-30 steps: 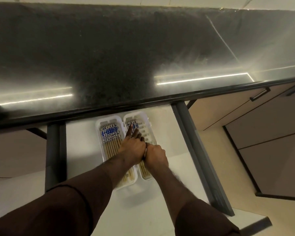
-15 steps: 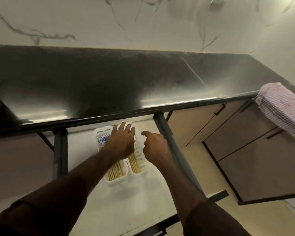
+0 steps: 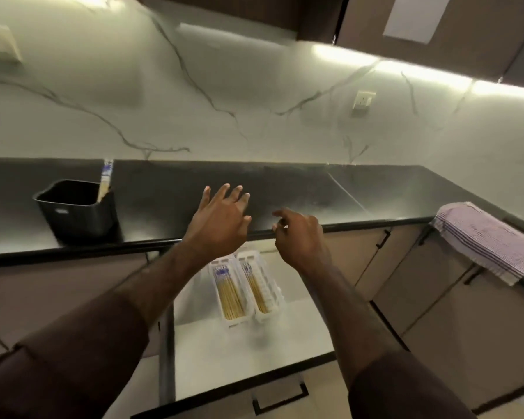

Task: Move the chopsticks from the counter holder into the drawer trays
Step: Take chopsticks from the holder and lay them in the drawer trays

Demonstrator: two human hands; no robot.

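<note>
Chopsticks, pale wood with blue-patterned tops, lie in two white plastic trays [image 3: 256, 287] side by side in the open white drawer [image 3: 248, 352]: a full row in the left tray [image 3: 229, 294] and a few in the right one [image 3: 258, 293]. One more chopstick [image 3: 105, 179] stands tilted in the black square plastic holder [image 3: 79, 211] on the dark polished stone surface [image 3: 170, 201], well to the left. A folded checked cloth [image 3: 487, 237] hangs over the surface's right edge. Above the drawer front, the left hand [image 3: 221, 220] is raised with fingers spread, its grip released and holding nothing. The right hand [image 3: 300, 237], just beside it, has fingers loosely curled, also holding nothing.
</note>
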